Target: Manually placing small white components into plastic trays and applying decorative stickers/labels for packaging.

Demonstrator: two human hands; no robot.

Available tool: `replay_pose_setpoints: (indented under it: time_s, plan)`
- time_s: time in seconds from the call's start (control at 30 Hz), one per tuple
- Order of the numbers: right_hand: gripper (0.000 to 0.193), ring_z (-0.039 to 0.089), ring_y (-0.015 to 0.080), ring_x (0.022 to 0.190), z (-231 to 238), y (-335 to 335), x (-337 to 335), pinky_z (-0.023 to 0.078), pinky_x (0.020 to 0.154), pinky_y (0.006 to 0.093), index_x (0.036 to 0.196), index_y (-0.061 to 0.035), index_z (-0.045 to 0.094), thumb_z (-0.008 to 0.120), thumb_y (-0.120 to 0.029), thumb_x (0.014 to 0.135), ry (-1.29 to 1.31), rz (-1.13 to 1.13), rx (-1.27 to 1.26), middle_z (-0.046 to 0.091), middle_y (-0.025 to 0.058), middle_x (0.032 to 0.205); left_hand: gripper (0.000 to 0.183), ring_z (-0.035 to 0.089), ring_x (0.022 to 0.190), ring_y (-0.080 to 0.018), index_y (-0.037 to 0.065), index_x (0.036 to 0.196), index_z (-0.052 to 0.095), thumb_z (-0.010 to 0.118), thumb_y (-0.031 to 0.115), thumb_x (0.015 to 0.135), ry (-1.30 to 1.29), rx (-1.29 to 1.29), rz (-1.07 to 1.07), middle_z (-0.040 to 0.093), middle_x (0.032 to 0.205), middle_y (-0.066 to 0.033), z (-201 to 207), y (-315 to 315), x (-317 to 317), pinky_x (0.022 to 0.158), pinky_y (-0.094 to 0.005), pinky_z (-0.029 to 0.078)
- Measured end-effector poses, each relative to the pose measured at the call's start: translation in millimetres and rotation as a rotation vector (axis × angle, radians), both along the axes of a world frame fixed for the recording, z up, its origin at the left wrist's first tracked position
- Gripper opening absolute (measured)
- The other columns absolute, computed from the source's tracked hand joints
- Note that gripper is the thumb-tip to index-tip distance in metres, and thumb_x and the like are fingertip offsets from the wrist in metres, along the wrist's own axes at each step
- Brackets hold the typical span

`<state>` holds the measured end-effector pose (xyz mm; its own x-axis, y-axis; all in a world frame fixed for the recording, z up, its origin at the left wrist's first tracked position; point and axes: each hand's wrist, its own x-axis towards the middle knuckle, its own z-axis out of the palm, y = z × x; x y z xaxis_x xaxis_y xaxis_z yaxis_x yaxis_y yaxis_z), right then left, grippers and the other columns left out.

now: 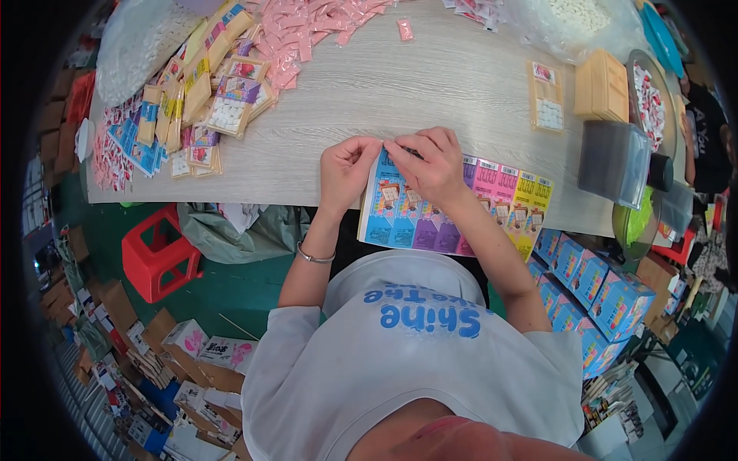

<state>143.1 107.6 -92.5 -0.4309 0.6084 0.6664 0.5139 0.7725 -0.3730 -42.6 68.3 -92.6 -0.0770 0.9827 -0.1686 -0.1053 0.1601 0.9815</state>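
A stack of printed card sheets (424, 234), banded in blue, purple, pink and yellow, lies at the table's near edge in front of me. My left hand (347, 170) is at its far left corner, thumb and forefinger pinched together. My right hand (432, 165) reaches over the stack, its bent fingers meeting the left fingertips at that same corner. Both hands seem to grip the corner of the top sheet, though the fingers hide the exact spot. A silver bracelet circles my left wrist.
Packed wooden-frame kits (231, 100) pile up at left, beside pink sachets (327, 19) and a bag of white pellets (142, 50). At right are a single kit (546, 96), wooden frames (601, 84), a dark bin (613, 163) and a sachet bowl (649, 107). A red stool (157, 253) stands left.
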Motion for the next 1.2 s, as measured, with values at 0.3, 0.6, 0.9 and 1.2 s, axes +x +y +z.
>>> replay_pose_setpoints:
  time_s: [0.3, 0.6, 0.9, 1.2]
  plan:
    - [0.020, 0.061, 0.0260, 0.084, 13.4, 0.3, 0.4, 0.047, 0.079, 0.0393, 0.089, -0.0105, 0.074, 0.082, -0.015, 0.072, 0.151, -0.065, -0.159, 0.067, 0.0023, 0.090, 0.014, 0.063, 0.076, -0.0029, -0.003, 0.100, 0.073, 0.067, 0.010, 0.100, -0.031, -0.001, -0.011, 0.072, 0.085, -0.0007, -2.7, 0.4, -2.2, 0.065, -0.0194, 0.050]
    - [0.021, 0.060, 0.0254, 0.083, 15.3, 4.0, 13.7, 0.044, 0.079, 0.0389, 0.087, -0.0086, 0.072, 0.084, -0.022, 0.077, 0.017, 0.008, -0.379, 0.065, 0.0049, 0.080, 0.016, 0.066, 0.085, -0.0058, -0.003, 0.112, 0.071, 0.065, 0.005, 0.100, -0.060, 0.073, -0.065, 0.072, 0.094, -0.0032, 5.1, -4.2, -3.0, 0.075, -0.0208, 0.053]
    - [0.021, 0.060, 0.0261, 0.084, 24.7, 2.9, 19.1, 0.045, 0.080, 0.0388, 0.093, -0.0093, 0.071, 0.081, -0.023, 0.081, -0.050, 0.017, -0.430, 0.064, 0.0052, 0.084, 0.013, 0.067, 0.089, -0.0075, -0.003, 0.107, 0.073, 0.069, 0.003, 0.097, 0.168, 0.072, -0.055, 0.074, 0.100, -0.0055, 5.6, -8.3, -12.4, 0.080, -0.0222, 0.054]
    - [0.019, 0.063, 0.0334, 0.080, 21.6, 4.6, 32.2, 0.050, 0.073, 0.0444, 0.093, -0.0052, 0.069, 0.075, -0.022, 0.087, -0.068, 0.127, -0.607, 0.064, 0.0112, 0.084, 0.008, 0.060, 0.079, -0.0033, -0.001, 0.101, 0.069, 0.068, 0.007, 0.099, 0.202, 0.115, 0.027, 0.068, 0.088, 0.0003, 0.2, -14.4, -9.5, 0.073, -0.0196, 0.049]
